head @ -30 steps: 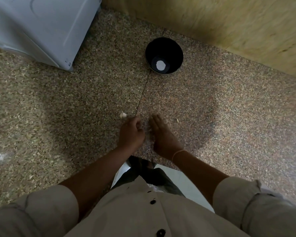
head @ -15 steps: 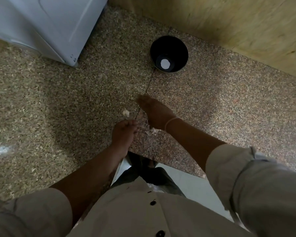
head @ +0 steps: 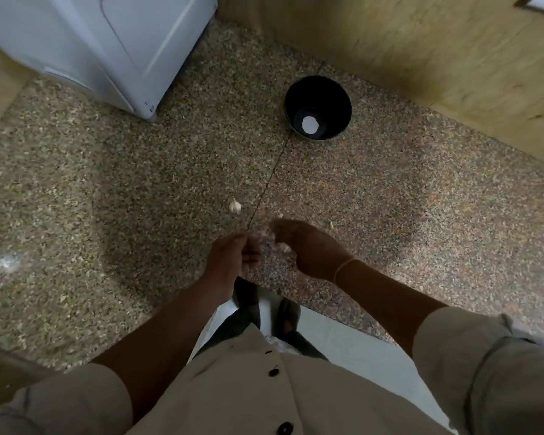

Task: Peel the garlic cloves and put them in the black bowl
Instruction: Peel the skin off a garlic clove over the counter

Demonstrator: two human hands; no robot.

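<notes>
One garlic clove (head: 235, 206) waits on the counter (head: 390, 199), well short of the black bowl (head: 336, 102), as the right hand (head: 311, 249), back from reaching forward, hangs loose-fingered beside the left hand (head: 231, 259), whose fingers are curled on something I cannot make out, so peeling likely resumes.

Speckled polished stone counter (head: 107, 215), glossy black bowl (head: 339, 98), matt wood wall (head: 421, 42)

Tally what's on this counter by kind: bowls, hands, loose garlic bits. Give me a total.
Black bowl: 1
Hands: 2, the left hand and the right hand
Garlic bits lying loose: 4 plain to see, the largest left of the seam. Any under the hands are hidden.
Total: 7
</notes>
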